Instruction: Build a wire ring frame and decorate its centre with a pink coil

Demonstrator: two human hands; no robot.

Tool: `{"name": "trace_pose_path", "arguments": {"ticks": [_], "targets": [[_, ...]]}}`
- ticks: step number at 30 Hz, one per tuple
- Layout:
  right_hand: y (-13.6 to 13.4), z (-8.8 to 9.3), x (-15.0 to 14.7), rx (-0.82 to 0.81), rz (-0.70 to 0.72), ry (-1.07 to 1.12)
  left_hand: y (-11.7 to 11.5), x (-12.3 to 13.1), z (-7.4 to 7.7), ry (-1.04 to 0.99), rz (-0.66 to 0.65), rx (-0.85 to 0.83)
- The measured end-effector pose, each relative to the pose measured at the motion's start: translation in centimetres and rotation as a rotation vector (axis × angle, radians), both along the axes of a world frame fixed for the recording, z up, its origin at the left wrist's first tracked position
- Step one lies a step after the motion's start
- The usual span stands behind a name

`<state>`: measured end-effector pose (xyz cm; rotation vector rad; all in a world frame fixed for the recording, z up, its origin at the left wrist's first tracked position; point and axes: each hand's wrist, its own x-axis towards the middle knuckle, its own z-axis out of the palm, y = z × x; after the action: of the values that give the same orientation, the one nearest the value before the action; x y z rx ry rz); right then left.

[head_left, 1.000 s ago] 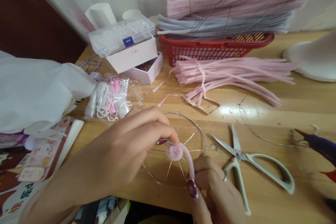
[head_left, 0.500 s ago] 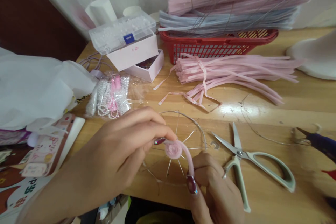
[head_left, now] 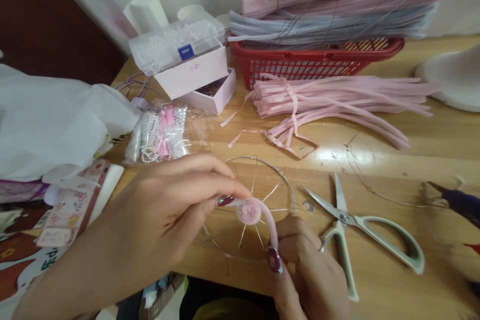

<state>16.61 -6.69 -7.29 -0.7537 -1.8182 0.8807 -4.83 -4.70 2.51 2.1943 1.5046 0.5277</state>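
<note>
A pink pipe cleaner (head_left: 249,211) is coiled into a small flat spiral over the middle of a round wire frame (head_left: 288,185) with thin spokes. My left hand (head_left: 180,200) pinches the coil's upper left edge between thumb and forefinger. The loose end of the pipe cleaner curves over to the right and down, where my right hand (head_left: 305,265) grips it between thumb and bent fingers. Part of the wire ring is hidden behind both hands. Open scissors (head_left: 343,217) lie just right of my right hand.
Behind lies a bundle of pink pipe cleaners (head_left: 330,97) with a measuring tape (head_left: 292,100) around it. A red basket (head_left: 315,60) holds more bundles. Bagged pearl strands (head_left: 161,132) and boxes (head_left: 191,75) stand left. A dark blue-handled tool (head_left: 457,205) and thin wire lie right.
The view has shifted slightly. Both hands keep nearly the same hold on the pipe cleaner, and the coil looks much the same.
</note>
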Motion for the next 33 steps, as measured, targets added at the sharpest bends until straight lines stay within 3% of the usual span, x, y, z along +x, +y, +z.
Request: {"name": "trace_pose_path", "arguments": {"ticks": [14, 23, 25, 29, 33], "targets": [[0.1, -0.1, 0.0, 0.011, 0.006, -0.014, 0.3, 0.0, 0.2, -0.071, -0.009, -0.035], [0.0, -0.2, 0.3, -0.006, 0.030, -0.023, -0.4, 0.1, 0.7, -0.131, -0.026, -0.141], [0.0, -0.3, 0.3, -0.007, 0.035, -0.021, -0.6, 0.1, 1.0, -0.187, 0.041, -0.140], [0.2, -0.2, 0.2, -0.008, 0.053, -0.006, -1.1, 0.4, 1.3, -0.340, 0.305, -0.178], [0.2, -0.2, 0.3, -0.012, 0.055, -0.009, -1.3, 0.2, 0.7, -0.424, 0.314, -0.238]]}}
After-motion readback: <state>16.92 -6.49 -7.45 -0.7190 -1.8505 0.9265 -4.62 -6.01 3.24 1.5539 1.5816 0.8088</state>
